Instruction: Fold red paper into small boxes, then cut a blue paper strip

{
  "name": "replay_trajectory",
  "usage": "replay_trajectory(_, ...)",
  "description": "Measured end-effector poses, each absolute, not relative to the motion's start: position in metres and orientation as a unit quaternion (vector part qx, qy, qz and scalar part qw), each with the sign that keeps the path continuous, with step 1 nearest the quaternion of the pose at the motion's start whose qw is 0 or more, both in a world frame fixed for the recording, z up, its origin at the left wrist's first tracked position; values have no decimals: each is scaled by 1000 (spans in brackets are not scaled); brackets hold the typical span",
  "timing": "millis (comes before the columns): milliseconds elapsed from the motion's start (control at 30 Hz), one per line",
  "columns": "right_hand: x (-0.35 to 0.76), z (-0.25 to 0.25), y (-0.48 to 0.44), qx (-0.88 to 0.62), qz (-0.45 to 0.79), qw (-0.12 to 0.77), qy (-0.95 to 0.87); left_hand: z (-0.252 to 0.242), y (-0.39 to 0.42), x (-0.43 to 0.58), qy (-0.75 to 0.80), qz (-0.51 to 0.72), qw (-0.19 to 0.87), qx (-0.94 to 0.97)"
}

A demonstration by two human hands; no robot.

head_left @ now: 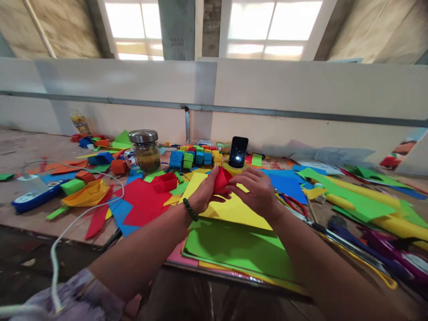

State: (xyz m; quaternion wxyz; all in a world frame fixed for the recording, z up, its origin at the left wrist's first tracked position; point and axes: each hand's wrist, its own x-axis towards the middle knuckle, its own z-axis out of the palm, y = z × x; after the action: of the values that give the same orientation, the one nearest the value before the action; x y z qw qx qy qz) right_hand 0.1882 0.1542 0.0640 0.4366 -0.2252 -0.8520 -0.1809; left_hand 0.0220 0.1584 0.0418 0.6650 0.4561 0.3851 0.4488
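A small folded red piece (221, 180) is held up above a yellow sheet (247, 209) near the middle of the view. My left hand (205, 192), with a dark beaded bracelet on the wrist, grips it from the left, fingers wrapped under it. On its right side, my right hand (256, 191) has thumb and fingers bent close to the red piece's edge; what the fingertips pinch is too small to make out. Beneath the yellow sheet lies a stack of green sheets (234, 249).
Small coloured cubes (188, 159), a glass jar (147, 154) and a phone (238, 151) stand behind the hands. Red cut sheets (143, 200) and a white cable (72, 229) lie left. Scissors (294, 203), yellow rolls and a purple tool (394, 254) lie right.
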Motion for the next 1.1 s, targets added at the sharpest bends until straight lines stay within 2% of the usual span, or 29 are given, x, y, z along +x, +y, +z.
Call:
replay_trajectory(667, 189, 73, 147, -231, -162, 359, -890, 38, 161, 23, 373, 442, 664, 473)
replay_trajectory(1100, 186, 72, 146, -282, 70, 419, -860, 40, 160, 21, 334, 442, 671, 494)
